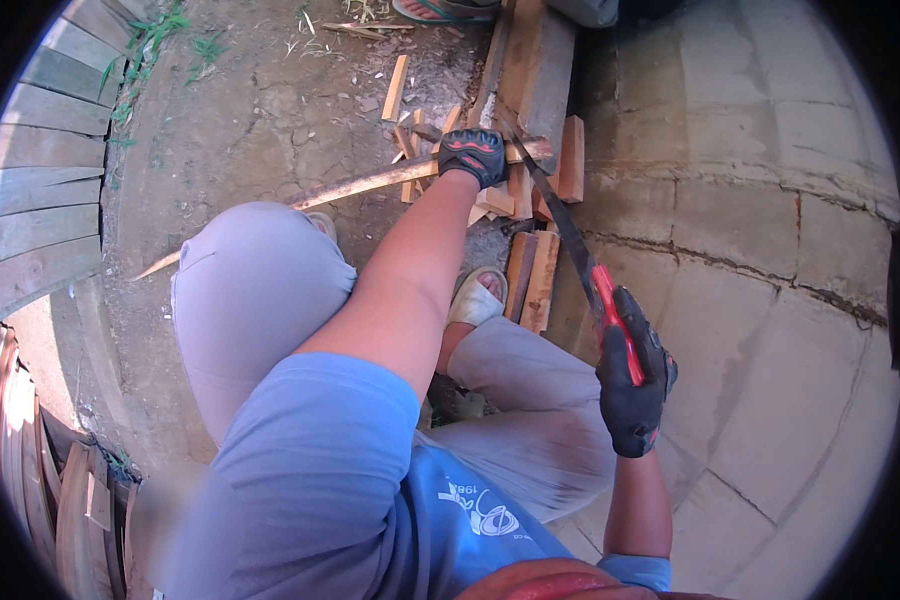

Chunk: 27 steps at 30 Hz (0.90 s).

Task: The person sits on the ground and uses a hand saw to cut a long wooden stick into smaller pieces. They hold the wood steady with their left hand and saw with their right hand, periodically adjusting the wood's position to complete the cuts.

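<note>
My left hand [473, 157], in a black glove with red marks, is closed over a long thin wooden strip [365, 183] and presses it down on a thick wooden beam [538, 75]. The strip runs from the beam far out to the lower left. My right hand [635, 375], gloved the same way, grips the red handle of a handsaw [568, 225]. The dark blade slants up and left, lying against the strip just right of my left hand. Whether the teeth sit in a cut is too small to tell.
Short wood offcuts [395, 88] lie scattered left of the beam, and more blocks [540, 280] lie by my sandalled foot [480, 295]. Another person's sandalled foot [440, 10] is at the top. Paved concrete [730, 250] spreads to the right. Planks [55, 180] line the left side.
</note>
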Tool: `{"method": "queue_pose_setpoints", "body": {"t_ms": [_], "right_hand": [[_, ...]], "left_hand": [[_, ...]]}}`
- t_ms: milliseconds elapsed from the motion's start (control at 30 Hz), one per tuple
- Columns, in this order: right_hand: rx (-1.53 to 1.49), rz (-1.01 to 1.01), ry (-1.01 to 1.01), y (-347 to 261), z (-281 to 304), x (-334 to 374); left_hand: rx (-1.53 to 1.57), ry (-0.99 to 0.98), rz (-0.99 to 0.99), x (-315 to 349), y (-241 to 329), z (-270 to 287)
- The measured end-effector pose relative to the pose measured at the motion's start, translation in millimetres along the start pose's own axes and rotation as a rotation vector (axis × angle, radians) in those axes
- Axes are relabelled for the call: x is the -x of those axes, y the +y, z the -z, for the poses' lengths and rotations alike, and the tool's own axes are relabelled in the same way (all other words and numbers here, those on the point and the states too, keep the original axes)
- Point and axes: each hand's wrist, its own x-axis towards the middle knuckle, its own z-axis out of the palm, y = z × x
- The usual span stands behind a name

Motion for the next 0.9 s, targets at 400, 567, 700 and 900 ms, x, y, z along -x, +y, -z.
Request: {"method": "queue_pose_setpoints", "body": {"t_ms": [400, 567, 700, 900], "right_hand": [[0.046, 0.295, 0.188, 9, -167, -195], [-0.077, 0.223, 0.137, 22, -162, -187], [-0.086, 0.118, 0.039, 23, -123, -143], [-0.073, -0.029, -0.019, 7, -39, -35]], "left_hand": [[0.082, -0.087, 0.028, 3, 5, 10], [0.056, -0.134, 0.009, 2, 4, 20], [0.04, -0.062, 0.028, 1, 1, 5], [-0.015, -0.067, 0.004, 2, 0, 10]]}}
